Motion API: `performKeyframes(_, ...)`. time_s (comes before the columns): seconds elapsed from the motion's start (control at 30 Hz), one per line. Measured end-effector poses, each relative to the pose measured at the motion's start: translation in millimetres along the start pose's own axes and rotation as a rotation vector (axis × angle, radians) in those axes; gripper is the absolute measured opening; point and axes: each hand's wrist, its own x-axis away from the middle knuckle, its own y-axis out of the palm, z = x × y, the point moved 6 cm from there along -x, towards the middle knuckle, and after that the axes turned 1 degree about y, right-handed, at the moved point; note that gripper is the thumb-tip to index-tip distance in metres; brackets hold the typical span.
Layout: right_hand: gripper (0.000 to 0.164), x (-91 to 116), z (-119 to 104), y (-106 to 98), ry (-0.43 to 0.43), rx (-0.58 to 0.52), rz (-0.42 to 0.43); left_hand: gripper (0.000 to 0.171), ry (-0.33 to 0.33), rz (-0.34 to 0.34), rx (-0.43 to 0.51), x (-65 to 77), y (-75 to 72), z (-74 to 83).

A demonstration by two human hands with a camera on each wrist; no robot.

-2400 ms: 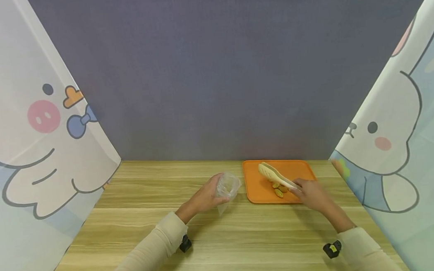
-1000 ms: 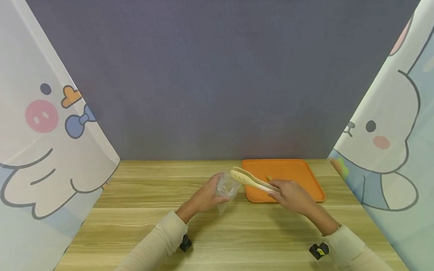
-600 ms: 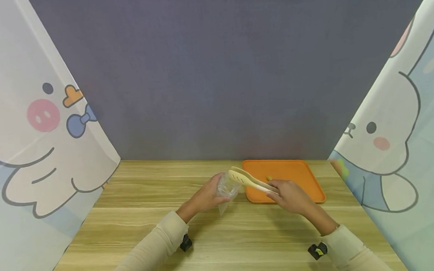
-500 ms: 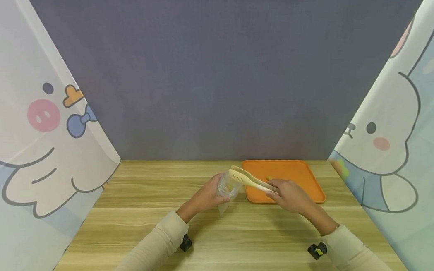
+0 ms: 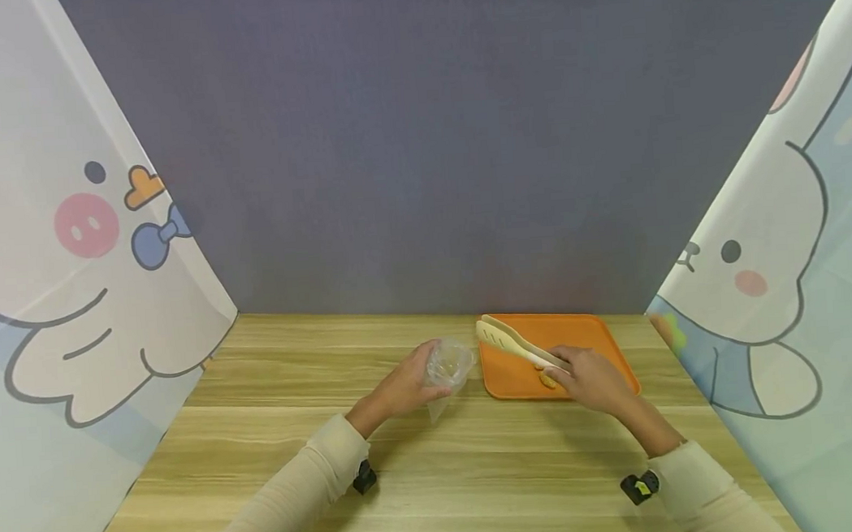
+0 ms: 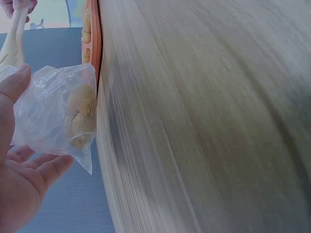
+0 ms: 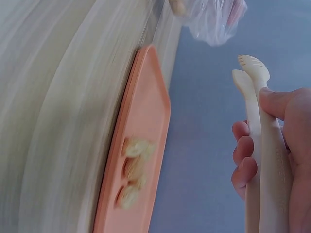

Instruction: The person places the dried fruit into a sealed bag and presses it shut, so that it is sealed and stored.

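Note:
My left hand (image 5: pixel 404 381) holds a clear plastic bag (image 5: pixel 450 362) left of the orange tray (image 5: pixel 576 330), with thumb and fingers around its sides and the mouth spread upward. In the left wrist view, golden-brown, bumpy pieces (image 6: pixel 81 116) lie at the bottom of the bag. My right hand (image 5: pixel 590 378) grips cream serving tongs (image 5: pixel 511 342) over the tray. Their slotted tips stand slightly apart with nothing between them, as the right wrist view shows. Several small golden-brown pieces (image 7: pixel 132 170) rest on the tray, partly hidden under the tongs in the head view.
The wood-grain table (image 5: pixel 439 477) runs up to a dark grey panel (image 5: pixel 419 152) behind the tray. Panels with cartoon animals stand at the left (image 5: pixel 91 295) and right (image 5: pixel 772 302). A small black camera (image 5: pixel 639 487) sits at the right wrist.
The tongs have gone from the tray to the bag's mouth, and now back right over the tray, their tips lower on its left side. The left hand and bag have stayed in place.

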Motion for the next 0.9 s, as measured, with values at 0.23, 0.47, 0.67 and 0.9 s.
performKeyframes(0.23, 0.026, 5, 19, -1, 0.017, 0.031, 0.0, 0.089, 0.001, 0.004, -0.003, 0.5, 0.1, -0.6)
performKeyframes(0.47, 0.028, 6, 40, 6, 0.055, 0.063, 0.002, 0.089, 0.007, 0.011, -0.007, 0.6, 0.6, -1.8)
performKeyframes(0.67, 0.031, 8, 56, 10, 0.117, 0.056, -0.022, 0.089, 0.01, 0.009, -0.007, 0.7, 0.6, -1.8)
performKeyframes(0.9, 0.029, 10, 67, 14, 0.156, 0.08, -0.043, 0.089, -0.003, 0.008, -0.012, 0.5, 0.2, -1.6)
